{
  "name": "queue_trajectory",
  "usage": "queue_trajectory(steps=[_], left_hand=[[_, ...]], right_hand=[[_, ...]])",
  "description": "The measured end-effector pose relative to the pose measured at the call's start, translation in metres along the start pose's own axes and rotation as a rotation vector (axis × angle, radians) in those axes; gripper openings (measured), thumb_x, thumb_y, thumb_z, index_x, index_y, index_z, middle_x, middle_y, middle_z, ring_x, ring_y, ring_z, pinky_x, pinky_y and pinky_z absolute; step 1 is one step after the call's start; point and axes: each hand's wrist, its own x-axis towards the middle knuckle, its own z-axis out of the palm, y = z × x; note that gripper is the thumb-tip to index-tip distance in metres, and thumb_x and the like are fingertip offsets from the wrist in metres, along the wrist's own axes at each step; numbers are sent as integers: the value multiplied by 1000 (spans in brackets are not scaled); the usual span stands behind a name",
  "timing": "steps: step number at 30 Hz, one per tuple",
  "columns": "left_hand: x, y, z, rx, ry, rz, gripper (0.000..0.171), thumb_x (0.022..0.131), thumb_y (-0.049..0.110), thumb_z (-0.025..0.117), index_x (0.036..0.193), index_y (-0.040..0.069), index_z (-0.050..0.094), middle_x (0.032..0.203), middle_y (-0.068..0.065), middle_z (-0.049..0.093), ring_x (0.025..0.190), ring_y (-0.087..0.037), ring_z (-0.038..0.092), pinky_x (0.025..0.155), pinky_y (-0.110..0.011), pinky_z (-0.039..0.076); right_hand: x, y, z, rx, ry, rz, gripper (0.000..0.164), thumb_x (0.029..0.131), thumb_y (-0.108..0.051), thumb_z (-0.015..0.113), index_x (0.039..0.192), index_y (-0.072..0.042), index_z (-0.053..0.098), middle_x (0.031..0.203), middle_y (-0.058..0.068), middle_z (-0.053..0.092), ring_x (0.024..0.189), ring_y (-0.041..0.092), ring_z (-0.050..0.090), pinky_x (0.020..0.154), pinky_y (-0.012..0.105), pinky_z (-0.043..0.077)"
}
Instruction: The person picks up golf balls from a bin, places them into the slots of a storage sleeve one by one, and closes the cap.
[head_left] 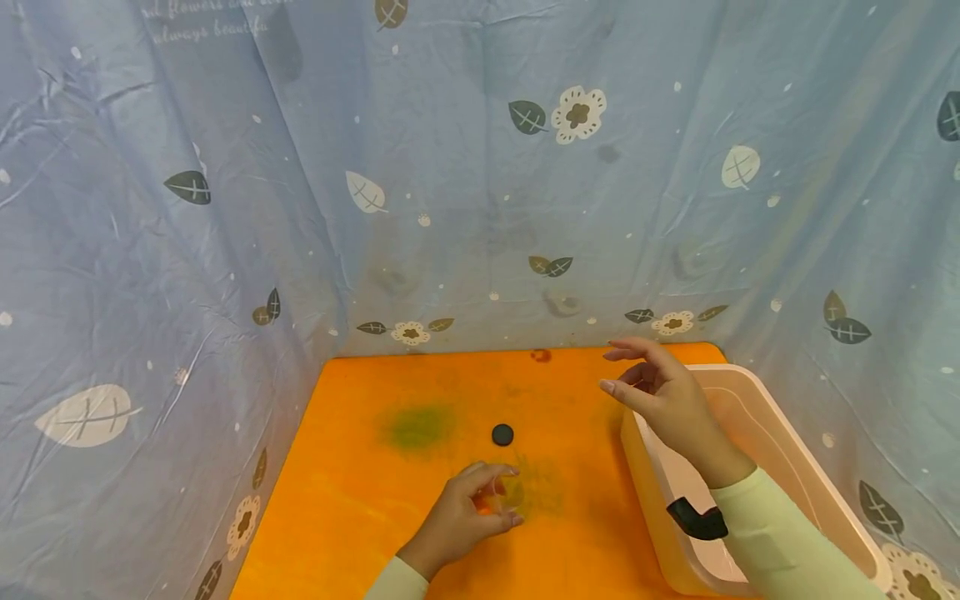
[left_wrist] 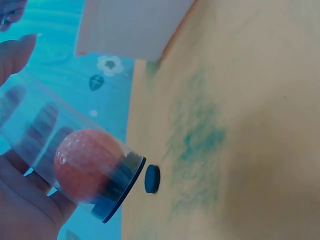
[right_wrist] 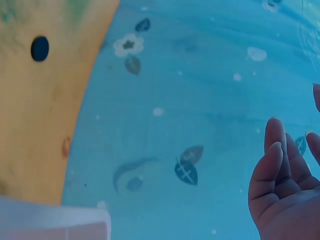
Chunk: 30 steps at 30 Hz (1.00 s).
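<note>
My left hand (head_left: 461, 517) grips a clear plastic cylinder (left_wrist: 60, 112), fingers and thumb curved round its side. Inside the cylinder, a reddish-orange ball (left_wrist: 87, 162) lies against the black end (left_wrist: 122, 187), which tilts downward in the left wrist view. A small black round disc (head_left: 502, 435) lies on the orange tabletop (head_left: 360, 492), just beyond my left hand. My right hand (head_left: 671, 408) is raised over the left rim of the pink tub, its fingers loosely bent and nothing between them.
The pink plastic tub (head_left: 813, 467) stands along the table's right side, partly covered by my right forearm. Blue curtains (head_left: 450, 167) with leaf and flower prints surround the table at the back and sides. A green stain (head_left: 418, 427) marks the tabletop left of the disc.
</note>
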Motion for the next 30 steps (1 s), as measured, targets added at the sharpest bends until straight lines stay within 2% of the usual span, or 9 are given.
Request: queue_trajectory(steps=[6, 11, 15, 16, 21, 24, 27, 30], left_hand=[[-2, -1, 0, -6, 11, -2, 53, 95, 35, 90, 144, 37, 69, 109, -2, 66, 92, -17, 57, 76, -32, 51], [-2, -2, 1, -9, 11, -2, 54, 94, 35, 90, 144, 36, 69, 110, -5, 66, 92, -17, 57, 75, -32, 51], [-2, -3, 1, -8, 11, -2, 54, 94, 35, 90, 144, 37, 68, 111, -10, 66, 93, -17, 57, 76, -31, 51], [-3, -3, 1, -7, 11, -1, 55, 94, 35, 90, 144, 36, 68, 111, -10, 66, 93, -17, 56, 75, -31, 51], [-4, -3, 0, -8, 9, -8, 54, 94, 34, 90, 144, 37, 69, 110, -7, 66, 93, -17, 57, 76, -31, 51], [-4, -4, 0, -14, 9, -11, 53, 95, 33, 90, 143, 37, 69, 111, -9, 67, 94, -17, 57, 76, -32, 52], [-4, -5, 0, -5, 11, -8, 53, 94, 34, 90, 143, 37, 69, 110, -4, 66, 94, -17, 57, 76, -32, 52], [-4, -5, 0, 6, 14, -8, 54, 94, 35, 90, 144, 38, 69, 109, 2, 65, 94, -17, 57, 75, -32, 51]], right_hand=[[-1, 6, -6, 12, 13, 8, 56, 102, -8, 80, 153, -16, 58, 132, 4, 65, 88, 21, 68, 57, 31, 50], [0, 12, -8, 5, 4, 28, 56, 104, -11, 79, 155, -15, 57, 133, 6, 64, 88, 21, 68, 57, 31, 50], [2, 25, -15, -30, 10, 79, 56, 105, -17, 78, 157, -16, 56, 136, 9, 63, 94, 18, 69, 66, 27, 54], [2, 30, -17, -37, 10, 96, 58, 106, -19, 78, 158, -16, 55, 138, 10, 62, 96, 17, 70, 70, 26, 55], [3, 63, -34, -41, -1, 201, 63, 107, -24, 76, 163, -15, 48, 145, 17, 58, 100, 11, 69, 60, 28, 54], [3, 87, -44, -100, -9, 245, 63, 108, -27, 75, 163, -11, 47, 143, 20, 59, 99, 10, 68, 62, 29, 54], [1, 112, -53, -180, -17, 267, 61, 108, -28, 74, 159, -4, 50, 137, 24, 61, 98, 20, 68, 72, 29, 57], [-4, 136, -58, -225, -14, 269, 56, 106, -24, 77, 150, 4, 55, 130, 29, 64, 96, 34, 69, 71, 28, 58]])
